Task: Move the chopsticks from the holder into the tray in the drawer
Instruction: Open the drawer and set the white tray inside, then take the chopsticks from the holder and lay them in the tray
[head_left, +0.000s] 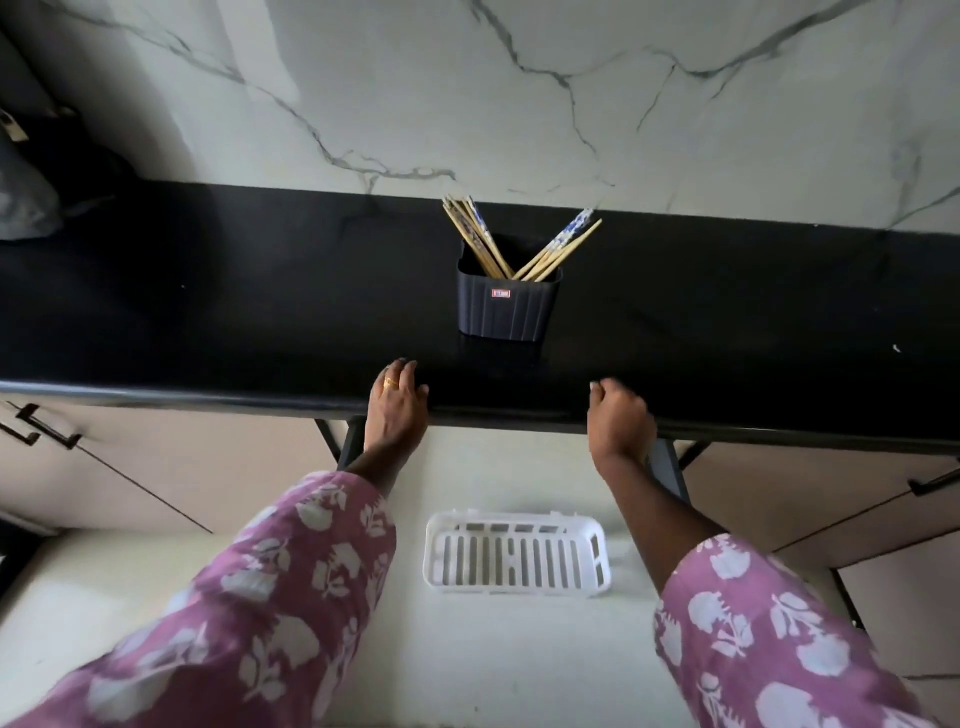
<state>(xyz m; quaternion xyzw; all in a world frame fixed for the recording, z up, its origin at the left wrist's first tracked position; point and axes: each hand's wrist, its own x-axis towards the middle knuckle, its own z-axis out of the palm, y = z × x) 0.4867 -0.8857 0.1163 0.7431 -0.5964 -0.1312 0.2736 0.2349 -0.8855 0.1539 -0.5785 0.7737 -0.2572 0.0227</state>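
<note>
Hidden/unclear: the right hand (621, 415) is motion-blurred and its thumb is out of sight past the counter edge. The lower ends of the chopsticks (478, 239) are hidden inside the holder (509, 309). A dark bundle (31, 182) at the far left is cut by the frame and cannot be identified.
Left hand (395, 405): fingers nearly straight, lying flat on the black countertop (208, 312) at its front edge. Ring on one finger. Nothing held.
Right hand: fingers loosely bent, tips on the countertop edge. Nothing seen in them.
Chopsticks: all in the holder, in two fans, one leaning left and one leaning right. They lie beyond both sets of fingertips, apart from either.
Holder: dark, ribbed, upright on the countertop. It stands just beyond the left fingertips and to their right, nearer them than the right fingertips. No finger touches it.
Tray (517, 553): white, slotted, on the pale floor of the open drawer (467, 649). It sits on the wrist side of both hands, between the forearms.
Sleeves (291, 571): purple with a white floral print, covering the forearms partway.
</note>
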